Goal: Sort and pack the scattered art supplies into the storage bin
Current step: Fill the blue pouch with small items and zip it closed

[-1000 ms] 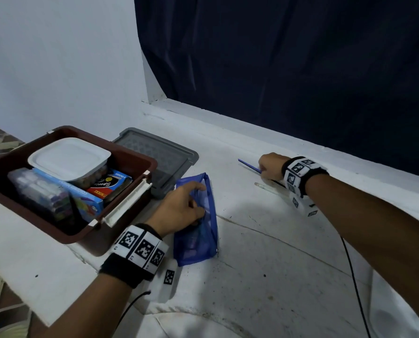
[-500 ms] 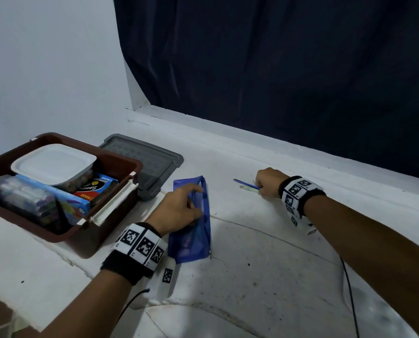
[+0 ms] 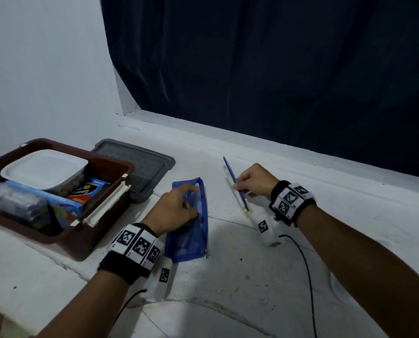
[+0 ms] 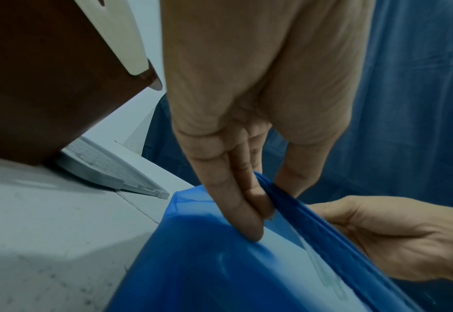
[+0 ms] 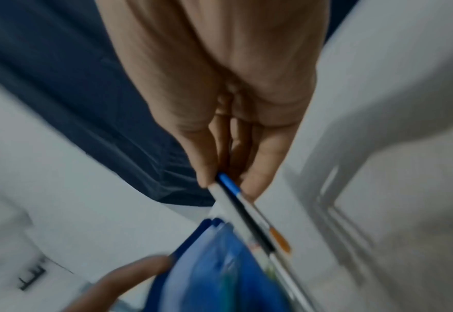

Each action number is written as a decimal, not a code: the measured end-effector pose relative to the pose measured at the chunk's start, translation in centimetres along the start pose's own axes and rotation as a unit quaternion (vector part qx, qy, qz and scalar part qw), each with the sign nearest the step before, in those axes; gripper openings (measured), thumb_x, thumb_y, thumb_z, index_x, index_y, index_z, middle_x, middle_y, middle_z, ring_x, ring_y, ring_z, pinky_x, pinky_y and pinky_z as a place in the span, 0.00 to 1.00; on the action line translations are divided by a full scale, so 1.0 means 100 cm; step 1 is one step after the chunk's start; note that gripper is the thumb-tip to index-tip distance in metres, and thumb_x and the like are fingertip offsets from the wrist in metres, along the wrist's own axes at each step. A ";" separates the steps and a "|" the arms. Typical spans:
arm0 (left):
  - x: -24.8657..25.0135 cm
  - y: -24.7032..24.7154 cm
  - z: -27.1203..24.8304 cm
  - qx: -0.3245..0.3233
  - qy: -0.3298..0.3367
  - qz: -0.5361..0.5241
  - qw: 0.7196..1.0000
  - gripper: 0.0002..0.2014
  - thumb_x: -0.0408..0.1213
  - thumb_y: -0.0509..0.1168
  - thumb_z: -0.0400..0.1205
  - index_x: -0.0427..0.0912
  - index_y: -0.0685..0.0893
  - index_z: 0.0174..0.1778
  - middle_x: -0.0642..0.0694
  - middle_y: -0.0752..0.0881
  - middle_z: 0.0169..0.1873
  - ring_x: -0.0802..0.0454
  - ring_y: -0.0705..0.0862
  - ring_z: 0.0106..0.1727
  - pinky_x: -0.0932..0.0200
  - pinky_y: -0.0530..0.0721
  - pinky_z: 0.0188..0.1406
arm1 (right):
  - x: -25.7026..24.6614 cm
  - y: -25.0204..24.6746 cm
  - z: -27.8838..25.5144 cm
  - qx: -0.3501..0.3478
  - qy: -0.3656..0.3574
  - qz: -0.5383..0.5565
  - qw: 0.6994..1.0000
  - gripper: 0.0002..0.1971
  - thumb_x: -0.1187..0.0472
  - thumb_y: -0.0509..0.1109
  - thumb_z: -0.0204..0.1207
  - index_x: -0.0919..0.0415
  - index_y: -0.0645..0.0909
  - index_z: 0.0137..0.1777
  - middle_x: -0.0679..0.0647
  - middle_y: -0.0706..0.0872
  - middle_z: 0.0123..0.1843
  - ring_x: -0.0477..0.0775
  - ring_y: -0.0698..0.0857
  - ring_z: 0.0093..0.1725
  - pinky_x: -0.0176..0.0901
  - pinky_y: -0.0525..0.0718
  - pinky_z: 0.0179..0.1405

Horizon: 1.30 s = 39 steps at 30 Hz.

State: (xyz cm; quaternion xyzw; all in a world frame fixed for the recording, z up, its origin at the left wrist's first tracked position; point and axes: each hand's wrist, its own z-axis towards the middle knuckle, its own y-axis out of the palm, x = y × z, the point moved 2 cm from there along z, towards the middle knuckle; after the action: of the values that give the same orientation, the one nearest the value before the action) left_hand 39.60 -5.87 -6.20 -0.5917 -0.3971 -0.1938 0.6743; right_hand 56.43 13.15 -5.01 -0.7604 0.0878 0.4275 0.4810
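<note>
Right hand (image 3: 253, 182) pinching 2 pens (image 3: 235, 181), now lifted off desk (image 3: 252, 276), nearer pouch | left hand (image 3: 173, 211) still pinching blue pouch (image 3: 198, 237) open beside brown bin (image 3: 105, 230)

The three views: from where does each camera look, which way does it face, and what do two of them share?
Head: sits high, faces forward and down at the storage bin and blue pouch; both forearms show.
Left wrist: looks along the left hand, whose fingers hold the pouch mouth.
Right wrist: looks along the right hand, which pinches pens; blurred.
All three share the pouch; each wrist view shows the other hand.
</note>
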 end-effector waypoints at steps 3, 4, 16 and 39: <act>-0.007 -0.001 0.000 0.006 0.007 -0.015 1.000 0.22 0.29 0.71 0.74 0.52 0.78 0.61 0.46 0.88 0.28 0.48 0.88 0.36 0.43 0.88 0.48 | -0.012 0.032 -0.031 -0.011 0.039 0.297 0.954 0.05 0.68 0.78 0.73 0.70 0.87 0.46 0.60 0.90 0.41 0.52 0.89 0.38 0.45 0.89 0.40; -0.009 -0.002 0.000 0.008 0.009 -0.019 1.000 0.22 0.29 0.72 0.73 0.54 0.79 0.60 0.46 0.87 0.27 0.48 0.88 0.36 0.41 0.88 0.48 | -0.014 0.045 -0.039 -0.012 0.056 0.353 0.934 0.05 0.69 0.78 0.73 0.70 0.87 0.47 0.61 0.90 0.43 0.54 0.90 0.41 0.49 0.90 0.44; -0.009 -0.010 -0.016 0.030 0.030 0.007 0.999 0.21 0.27 0.72 0.74 0.51 0.78 0.59 0.54 0.82 0.22 0.65 0.79 0.24 0.65 0.81 0.35 | -0.027 0.112 -0.070 -0.100 0.142 0.357 0.918 0.05 0.68 0.77 0.75 0.68 0.86 0.49 0.60 0.92 0.40 0.54 0.92 0.35 0.42 0.89 0.33; 0.003 -0.005 -0.018 0.001 0.033 0.023 0.999 0.25 0.31 0.73 0.72 0.52 0.78 0.64 0.54 0.82 0.26 0.64 0.78 0.27 0.74 0.71 0.29 | -0.037 0.119 -0.082 -0.112 0.129 0.302 0.938 0.03 0.66 0.70 0.79 0.63 0.84 0.44 0.58 0.86 0.36 0.51 0.86 0.29 0.39 0.87 0.30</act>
State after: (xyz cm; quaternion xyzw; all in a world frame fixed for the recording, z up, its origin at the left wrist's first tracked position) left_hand 39.97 -7.61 -5.64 -0.5931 -0.3617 -0.1972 0.6917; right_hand 52.23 -0.69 -8.71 -0.7955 0.3267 0.4577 0.2258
